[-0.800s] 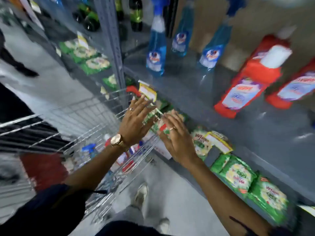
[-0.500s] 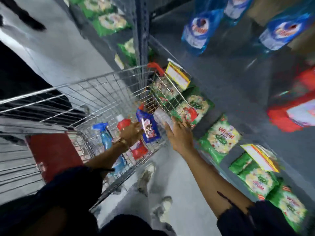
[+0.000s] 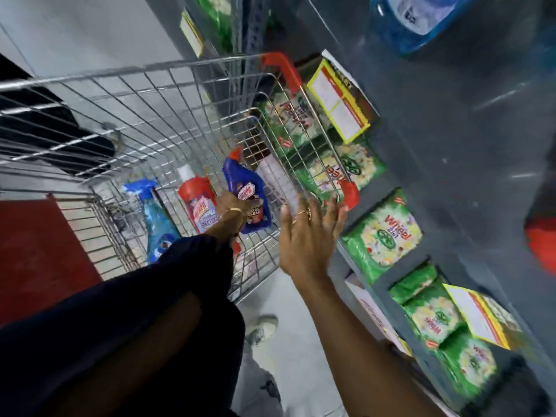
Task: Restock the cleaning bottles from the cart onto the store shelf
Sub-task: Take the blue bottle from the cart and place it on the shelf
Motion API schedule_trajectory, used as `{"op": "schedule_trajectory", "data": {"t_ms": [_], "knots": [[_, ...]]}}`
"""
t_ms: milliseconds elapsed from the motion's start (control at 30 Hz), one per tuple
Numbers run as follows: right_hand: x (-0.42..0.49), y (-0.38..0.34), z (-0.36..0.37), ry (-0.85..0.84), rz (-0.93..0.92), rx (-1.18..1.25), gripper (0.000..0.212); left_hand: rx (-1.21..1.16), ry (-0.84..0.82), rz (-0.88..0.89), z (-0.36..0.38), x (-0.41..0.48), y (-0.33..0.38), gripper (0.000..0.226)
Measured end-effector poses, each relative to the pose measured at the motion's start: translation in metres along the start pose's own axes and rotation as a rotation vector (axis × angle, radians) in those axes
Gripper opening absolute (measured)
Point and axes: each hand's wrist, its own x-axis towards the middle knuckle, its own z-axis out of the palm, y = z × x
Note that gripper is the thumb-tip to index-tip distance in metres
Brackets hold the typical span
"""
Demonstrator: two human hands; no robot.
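Observation:
A wire cart (image 3: 150,67) stands against the grey store shelf (image 3: 451,152). Inside it are a dark blue cleaner bottle (image 3: 245,191), a red bottle with a white cap (image 3: 197,200) and a light blue spray bottle (image 3: 158,221). My left hand (image 3: 231,213) reaches down into the cart and is closed around the lower part of the dark blue bottle. My right hand (image 3: 310,236) hovers open with spread fingers just outside the cart's near rim, beside its red corner guard (image 3: 350,192). A blue bottle (image 3: 415,22) and a red bottle (image 3: 541,239) stand on the shelf.
Green detergent packs (image 3: 382,236) fill the lower shelf beside the cart. Yellow price tags (image 3: 337,100) stick out from the shelf edge. A red mat (image 3: 36,254) lies left of the cart. My shoe (image 3: 261,326) is on the grey floor.
My view has tilted down from the shelf to the cart. My left hand went down into the cart and closed on the dark blue bottle. My right hand dropped to the cart rim.

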Motion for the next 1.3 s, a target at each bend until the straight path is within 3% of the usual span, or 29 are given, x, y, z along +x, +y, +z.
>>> {"op": "schedule_trajectory", "data": {"t_ms": [200, 333, 433, 500, 567, 700, 767, 900, 1067, 1300], "knots": [[-0.002, 0.001, -0.003, 0.001, -0.001, 0.031, 0.074, 0.068, -0.033, -0.002, -0.005, -0.026, 0.029, 0.066], [-0.001, 0.001, -0.009, -0.059, -0.016, 0.062, 0.078, 0.13, -0.093, 0.117, -0.03, -0.047, 0.035, 0.07], [-0.002, 0.008, -0.021, -0.184, -0.037, 0.172, 0.066, 0.053, -0.156, 0.261, -0.055, -0.093, 0.051, 0.066], [-0.008, 0.013, -0.038, -0.31, -0.018, 0.401, 0.062, 0.063, -0.168, 0.388, -0.076, -0.131, 0.065, 0.061], [-0.024, 0.014, -0.069, -0.42, 0.067, 0.798, 0.064, 0.056, -0.181, 0.504, -0.096, -0.167, 0.081, 0.062], [-0.077, 0.023, -0.128, -0.516, 0.047, 1.259, 0.032, 0.057, -0.296, 0.669, -0.116, -0.248, 0.112, 0.056], [-0.099, 0.033, -0.14, -0.469, 0.062, 1.416, 0.02, 0.039, -0.403, 0.721, -0.111, -0.286, 0.119, 0.047], [-0.142, 0.073, -0.15, -0.256, 0.203, 1.592, 0.023, 0.063, -0.632, 0.748, -0.076, -0.339, 0.11, 0.024], [-0.203, 0.143, -0.142, -0.08, 0.355, 1.625, 0.017, 0.084, -0.891, 0.57, -0.018, -0.371, 0.075, 0.039], [-0.274, 0.21, -0.136, 0.119, 0.452, 1.682, 0.026, 0.28, -1.02, 0.604, 0.055, -0.412, 0.051, 0.026]]}}
